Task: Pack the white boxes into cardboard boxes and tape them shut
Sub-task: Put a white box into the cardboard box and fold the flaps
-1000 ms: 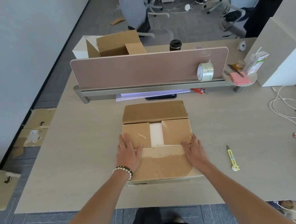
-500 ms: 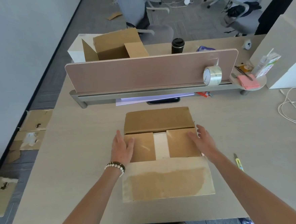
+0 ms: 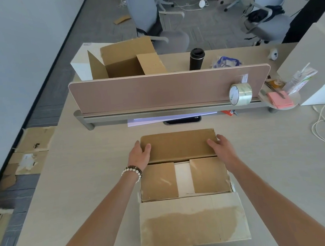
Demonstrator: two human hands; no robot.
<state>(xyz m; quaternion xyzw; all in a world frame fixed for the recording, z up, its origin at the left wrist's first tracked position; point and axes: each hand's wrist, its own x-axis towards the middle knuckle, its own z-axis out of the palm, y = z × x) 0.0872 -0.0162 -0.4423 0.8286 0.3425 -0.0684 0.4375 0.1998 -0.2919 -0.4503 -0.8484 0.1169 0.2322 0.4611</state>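
On the desk, left hand (image 3: 139, 154) and right hand (image 3: 220, 147) grip the cardboard box's (image 3: 184, 179) far flap (image 3: 178, 145) — white box (image 3: 183, 177) inside.

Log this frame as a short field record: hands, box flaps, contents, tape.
left hand: on left end of far flap
right hand: on right end of far flap
side flaps: folded in, gap between
near flap: open, toward the person
white box: visible through gap
cardboard box: unsealed
tape roll: on divider shelf, untouched
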